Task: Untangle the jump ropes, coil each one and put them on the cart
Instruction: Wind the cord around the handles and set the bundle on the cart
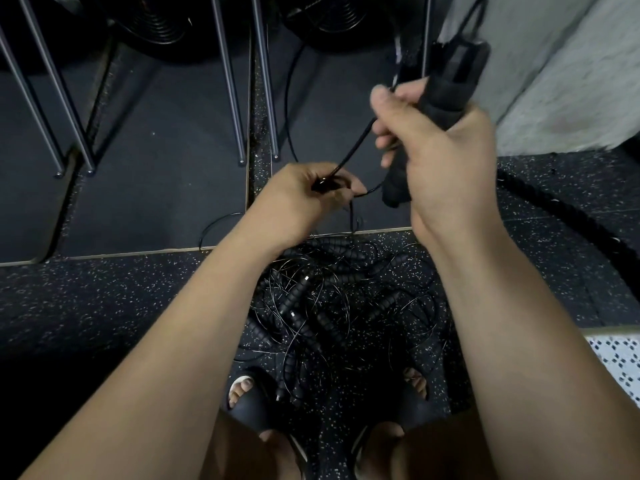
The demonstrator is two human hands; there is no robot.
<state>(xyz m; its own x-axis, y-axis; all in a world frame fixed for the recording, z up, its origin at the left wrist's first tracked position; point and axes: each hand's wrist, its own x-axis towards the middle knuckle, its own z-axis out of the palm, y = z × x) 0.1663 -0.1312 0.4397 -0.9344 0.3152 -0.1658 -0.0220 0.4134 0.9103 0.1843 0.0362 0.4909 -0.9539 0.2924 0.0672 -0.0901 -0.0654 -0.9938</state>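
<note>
- Right grip (440, 143) is clenched round the handles (450, 81), their long axis upright.
- Left grip (298, 195) pinches the cord (356, 143), lower and leftward; the cord slants between both grips.
- The pile (322, 306) lies tangled on the floor (104, 306) below, nearer the left grip.

Speckled rubber floor (104, 306) carries tangled jump ropes (322, 306) (dark mats (156, 168) beyond).

I stand in dim light on a black speckled floor (104, 306), dark pale-edged mats (156, 150) ahead of me with slanting metal legs (228, 81) on them, a rough pale wall (571, 81) to my right.
</note>
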